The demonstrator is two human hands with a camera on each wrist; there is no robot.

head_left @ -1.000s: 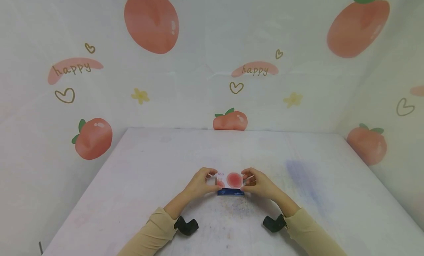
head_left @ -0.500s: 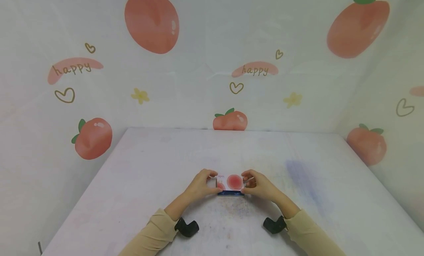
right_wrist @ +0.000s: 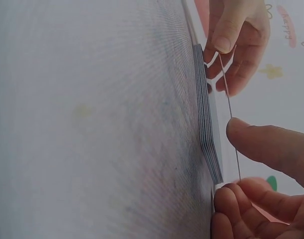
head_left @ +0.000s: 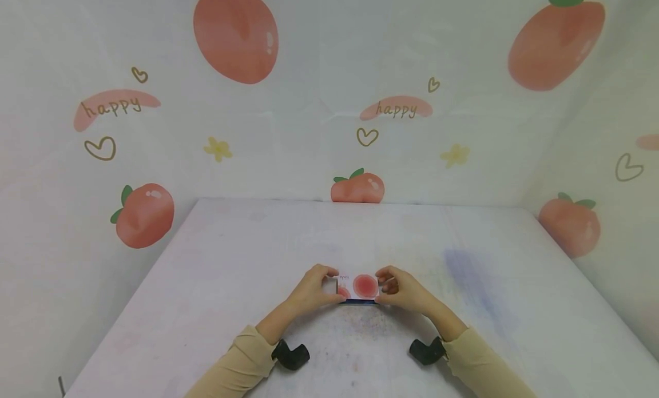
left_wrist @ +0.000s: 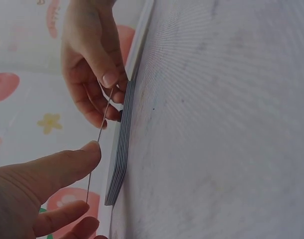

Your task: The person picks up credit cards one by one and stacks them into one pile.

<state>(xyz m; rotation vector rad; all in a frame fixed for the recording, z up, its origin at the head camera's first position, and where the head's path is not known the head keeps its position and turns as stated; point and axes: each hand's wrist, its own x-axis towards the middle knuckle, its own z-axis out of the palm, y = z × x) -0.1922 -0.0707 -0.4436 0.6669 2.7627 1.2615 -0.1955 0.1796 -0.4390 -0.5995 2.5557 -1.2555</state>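
Note:
Both hands hold a thin white card with pink circles point(head_left: 365, 286) just above a stack of thin cards point(left_wrist: 119, 149). My left hand point(head_left: 312, 288) pinches its left side between thumb and fingers, and my right hand point(head_left: 405, 289) does likewise on the right. Edge-on in both wrist views, the card shows as a fine line, with a gap between it and the stack point(right_wrist: 204, 109). From above, only a dark blue strip of the stack point(head_left: 360, 302) peeks out along the card's near edge; the rest is hidden beneath.
The stack lies on a whitish table point(head_left: 257, 243) with faint blue and pink smudges. Behind it hangs a white backdrop point(head_left: 309, 72) printed with peaches, hearts and flowers. Black wrist mounts point(head_left: 291, 355) sit at the cuffs of the beige sleeves point(head_left: 231, 361).
The pink-and-white card has shifted slightly toward the person, so less of the blue strip shows. Both hands moved slightly with it and keep their grip.

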